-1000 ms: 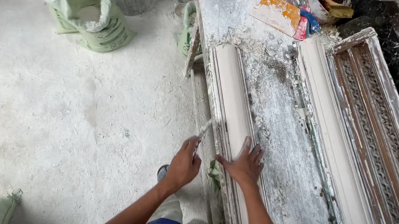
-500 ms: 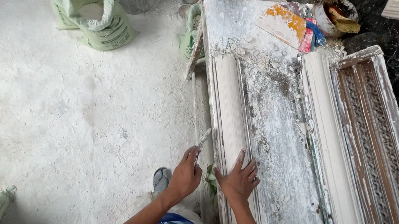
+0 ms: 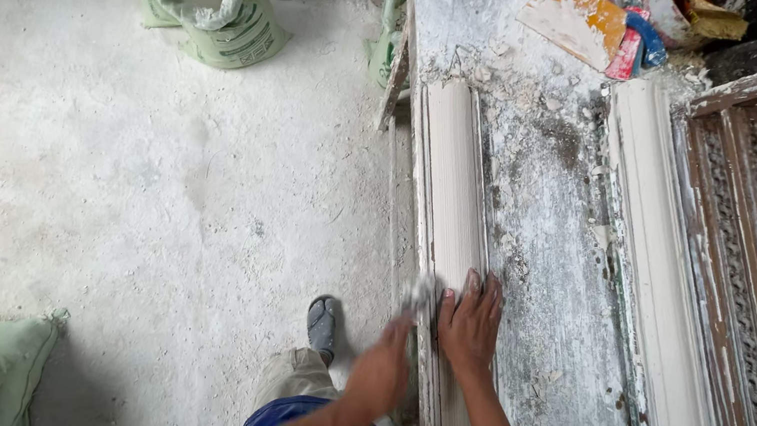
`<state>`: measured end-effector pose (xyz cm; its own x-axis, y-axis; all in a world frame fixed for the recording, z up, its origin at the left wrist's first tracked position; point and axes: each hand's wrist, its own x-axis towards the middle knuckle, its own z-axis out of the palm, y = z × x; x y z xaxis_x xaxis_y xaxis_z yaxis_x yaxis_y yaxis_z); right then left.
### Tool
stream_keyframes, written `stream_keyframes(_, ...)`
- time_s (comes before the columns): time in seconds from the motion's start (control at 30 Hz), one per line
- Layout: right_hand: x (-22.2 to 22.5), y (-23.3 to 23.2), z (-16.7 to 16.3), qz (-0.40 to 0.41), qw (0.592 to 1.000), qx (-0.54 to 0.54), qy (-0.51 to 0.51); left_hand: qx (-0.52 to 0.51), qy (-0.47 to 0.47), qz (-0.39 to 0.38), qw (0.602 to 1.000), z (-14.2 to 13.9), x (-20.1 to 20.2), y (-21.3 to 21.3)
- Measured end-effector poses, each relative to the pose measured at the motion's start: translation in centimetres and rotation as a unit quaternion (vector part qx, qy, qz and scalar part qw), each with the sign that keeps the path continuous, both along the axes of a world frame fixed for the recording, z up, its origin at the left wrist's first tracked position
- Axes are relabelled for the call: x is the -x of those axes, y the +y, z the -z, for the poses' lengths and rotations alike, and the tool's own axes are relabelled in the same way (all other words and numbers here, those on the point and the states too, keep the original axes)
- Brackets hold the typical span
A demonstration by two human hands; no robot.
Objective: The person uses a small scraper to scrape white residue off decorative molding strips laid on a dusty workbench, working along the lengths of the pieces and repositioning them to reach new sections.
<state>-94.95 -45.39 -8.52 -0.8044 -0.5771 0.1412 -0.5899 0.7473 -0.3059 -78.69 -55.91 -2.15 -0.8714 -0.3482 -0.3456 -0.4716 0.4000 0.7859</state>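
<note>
Plaster moulding (image 3: 456, 185) cast along surface's left edge; right hand (image 3: 471, 321) pressed flat, fingers spread; left hand (image 3: 380, 377) blurred, a small tool seemingly held; edge trimming unfinished.

Bright even daylight, left hand (image 3: 380, 377) motion-blurred

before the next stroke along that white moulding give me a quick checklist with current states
1. Right hand flat on the white moulding strip, steadying it: ok.
2. Left hand at the strip's near edge, with a small tool: blurred, grip cannot tell.
3. Strip lying straight along the table edge: ok.
4. Strip surface ahead unbroken: ok as far as visible.
5. Table beside the strip free of debris: not ok, plaster crumbs and dust lie near its far end.
6. Foot planted on the floor: ok, though the floor is dusty.
</note>
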Motion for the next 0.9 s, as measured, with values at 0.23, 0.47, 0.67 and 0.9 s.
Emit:
stream_keyframes(0.23, -0.4, 0.0, -1.8, -0.005, 0.999, 0.037, -0.028, 0.153, 0.127, -0.077, 0.977, 4.9, 5.6, -5.6)
stream_keyframes(0.47, -0.3, -0.5, -2.3, -0.002, 0.999, 0.039, -0.012, 0.138, 0.053, -0.047, 0.988, 3.6, 3.8, -2.8)
stream_keyframes(0.67, -0.3, -0.5, -2.5, 0.005, 0.999, 0.035, -0.022, 0.217, 0.145, -0.093, 0.961, 5.6, 12.8, -12.5)
stream_keyframes(0.9, 0.1, -0.7, -2.6, 0.014, 0.999, 0.030, -0.030, 0.121, 0.080, -0.074, 0.987, 2.9, 8.4, -8.3)
